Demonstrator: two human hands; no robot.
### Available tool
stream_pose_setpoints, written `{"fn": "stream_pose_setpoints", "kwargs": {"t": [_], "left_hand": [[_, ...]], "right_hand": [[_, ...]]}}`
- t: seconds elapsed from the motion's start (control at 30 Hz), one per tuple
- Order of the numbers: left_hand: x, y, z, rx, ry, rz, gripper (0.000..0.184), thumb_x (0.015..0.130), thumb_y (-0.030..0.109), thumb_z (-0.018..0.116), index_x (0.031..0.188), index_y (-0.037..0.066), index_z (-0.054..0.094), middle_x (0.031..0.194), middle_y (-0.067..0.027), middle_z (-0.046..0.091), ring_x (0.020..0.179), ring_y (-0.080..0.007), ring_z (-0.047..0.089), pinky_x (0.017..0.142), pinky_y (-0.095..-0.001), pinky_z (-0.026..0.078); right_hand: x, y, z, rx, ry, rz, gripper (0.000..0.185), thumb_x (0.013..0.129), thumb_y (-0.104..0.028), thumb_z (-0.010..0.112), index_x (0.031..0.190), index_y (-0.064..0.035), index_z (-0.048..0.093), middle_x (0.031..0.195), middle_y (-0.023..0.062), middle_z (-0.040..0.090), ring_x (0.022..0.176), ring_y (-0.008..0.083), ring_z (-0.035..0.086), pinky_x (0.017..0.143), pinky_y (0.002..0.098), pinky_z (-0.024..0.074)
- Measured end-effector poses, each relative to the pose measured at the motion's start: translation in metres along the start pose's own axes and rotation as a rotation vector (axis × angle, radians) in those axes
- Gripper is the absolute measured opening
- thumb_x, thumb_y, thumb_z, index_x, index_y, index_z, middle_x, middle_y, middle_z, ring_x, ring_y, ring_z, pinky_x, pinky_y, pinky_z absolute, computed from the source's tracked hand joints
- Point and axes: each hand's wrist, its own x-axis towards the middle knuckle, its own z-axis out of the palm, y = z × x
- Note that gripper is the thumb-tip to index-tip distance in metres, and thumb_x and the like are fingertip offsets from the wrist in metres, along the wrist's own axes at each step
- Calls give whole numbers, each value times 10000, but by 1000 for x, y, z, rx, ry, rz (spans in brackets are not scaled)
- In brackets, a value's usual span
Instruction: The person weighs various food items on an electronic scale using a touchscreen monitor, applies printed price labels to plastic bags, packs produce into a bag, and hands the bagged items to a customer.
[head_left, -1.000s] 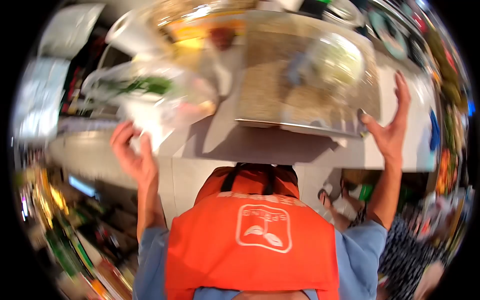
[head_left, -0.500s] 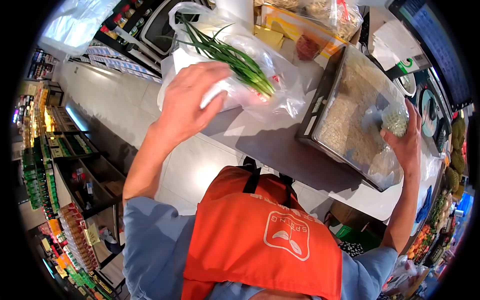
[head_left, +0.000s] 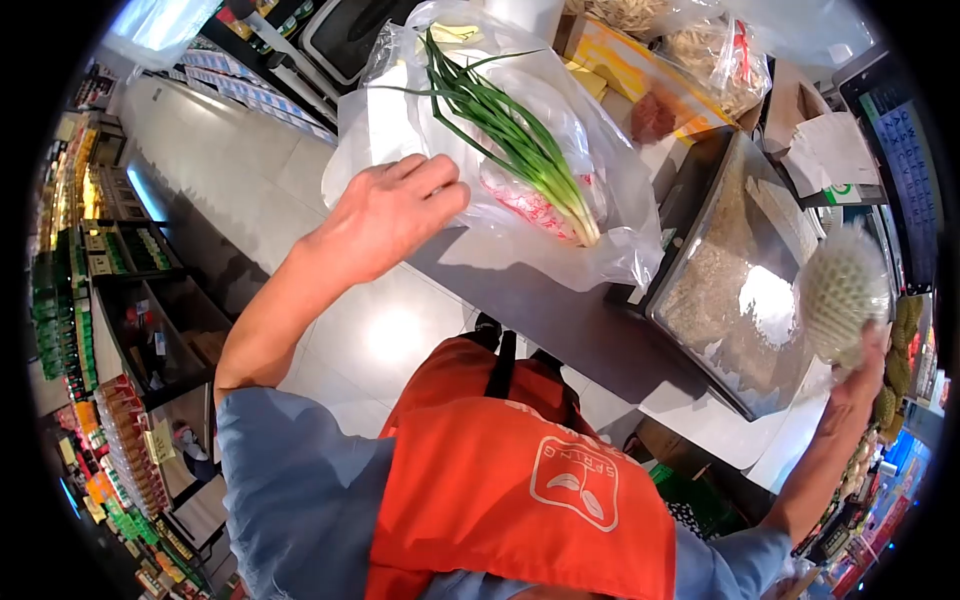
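My right hand [head_left: 866,378] is closed on a pale green, bumpy item in clear wrap [head_left: 845,295], lifted at the right of the metal scale plate [head_left: 712,285]. At the near left edge of the clear plastic bag [head_left: 625,235] is my left hand [head_left: 385,215], its fingers curled; whether they pinch the bag's edge is hard to tell. Green onions [head_left: 510,140] with pale stems lie on the bag, over a red-and-white packet [head_left: 525,205].
Behind the scale are a yellow-edged box [head_left: 625,70], a dark red item [head_left: 652,118], bagged dry goods [head_left: 715,60] and white papers [head_left: 830,150]. A screen [head_left: 905,160] stands at the right. Store shelves [head_left: 130,330] line the far left.
My right hand has raised the wrapped green item off the scale and moved it right. My left hand's fingers have curled in. The view has shifted, with bag and scale lower in it.
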Motion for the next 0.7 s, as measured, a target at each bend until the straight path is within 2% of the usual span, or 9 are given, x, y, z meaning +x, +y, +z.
{"fn": "stream_pose_setpoints", "kwargs": {"t": [0.07,0.2,0.27,0.3,0.43,0.53,0.6,0.63,0.7], "left_hand": [[-1,0,-1,-9,37,26,303,712,35,739,992,60,625,971,-59,589,819,-245,626,664,-356,538],[-3,-1,1,-4,146,87,286,696,46,699,974,54,631,919,-54,561,815,-225,595,659,-336,540],[-3,-1,-1,-10,197,111,264,691,51,680,949,53,626,893,-47,542,811,-213,581,654,-327,540],[-3,0,-3,-22,221,122,250,691,57,687,934,53,626,885,-47,544,810,-213,582,650,-326,539],[-9,-13,-1,-69,272,209,213,692,78,718,884,53,630,850,-45,543,783,-212,573,627,-328,530],[-26,-22,0,-143,212,141,188,701,94,711,866,53,630,849,-41,542,782,-211,564,621,-330,527],[-26,-25,1,-171,302,142,211,690,91,769,861,48,653,853,-54,574,753,-229,583,599,-341,514],[-25,-26,1,-181,350,142,224,684,89,798,859,46,665,856,-60,590,738,-239,593,588,-346,507],[-20,-28,-6,-136,299,152,227,686,96,804,854,41,660,843,-60,585,717,-231,586,577,-339,503]], "right_hand": [[-3,-28,44,36,-233,-27,691,849,-313,710,1419,-9,464,1274,159,613,1141,283,622,1007,447,491],[-7,-71,222,-185,-948,-179,613,865,-295,666,1375,5,508,1186,144,655,1113,261,636,981,431,507],[1,-76,293,-229,-1206,-132,577,873,-286,644,1353,12,530,1141,137,676,1099,250,644,968,423,515],[0,-78,316,-213,-1321,-47,569,866,-306,683,1323,9,556,1130,122,675,1051,217,651,948,378,514],[14,-42,382,-234,-1421,253,509,861,-303,714,1267,-18,602,1145,103,678,1054,186,653,963,333,507],[29,-13,415,-223,-1460,461,482,857,-296,732,1248,-36,619,1155,88,680,1059,167,652,970,307,503],[36,0,426,-164,-1442,570,492,856,-284,736,1267,-46,606,1161,77,679,1064,159,651,970,301,504],[38,9,430,-139,-1436,563,515,848,-277,743,1282,-46,589,1166,66,673,1061,154,645,957,299,504],[36,12,440,-145,-1416,523,524,843,-268,750,1288,-48,584,1172,63,671,1063,154,642,951,300,504]]}}
